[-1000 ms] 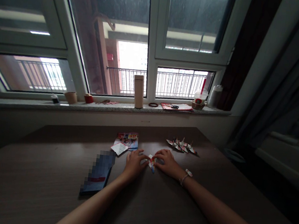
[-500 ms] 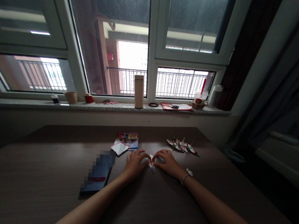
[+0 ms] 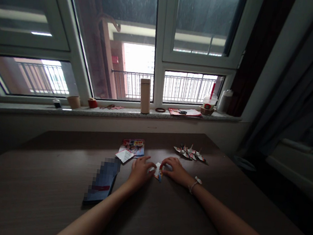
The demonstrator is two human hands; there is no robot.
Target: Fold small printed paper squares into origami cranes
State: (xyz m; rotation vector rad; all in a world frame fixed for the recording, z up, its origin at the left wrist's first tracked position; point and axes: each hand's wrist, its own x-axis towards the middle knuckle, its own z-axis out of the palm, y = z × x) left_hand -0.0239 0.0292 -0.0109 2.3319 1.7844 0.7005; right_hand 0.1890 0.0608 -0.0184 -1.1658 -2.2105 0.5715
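A small folded piece of printed paper (image 3: pixel 158 171) lies on the dark wooden table (image 3: pixel 162 216) between my two hands. My left hand (image 3: pixel 140 171) rests on the table with its fingers curled, pinching the paper's left side. My right hand (image 3: pixel 175 170) presses and pinches the right side of the same piece; a thin bracelet sits on that wrist. Several finished folded paper cranes (image 3: pixel 189 152) stand in a row behind my right hand. A colourful printed sheet (image 3: pixel 133 145) with a white folded scrap (image 3: pixel 125 155) on it lies behind my left hand.
A dark flat phone-like object (image 3: pixel 102 181) lies left of my left forearm. On the stone windowsill (image 3: pixel 27 107) stand a tall beige flask (image 3: pixel 145 95), a paper cup (image 3: pixel 74 102), a red pot (image 3: pixel 92 103), a drink cup with a red straw (image 3: pixel 210 101) and papers. Curtains hang at right.
My fingers have shifted slightly on the folded paper, which now looks a little more opened and upright between them. Arms and other objects stay put.
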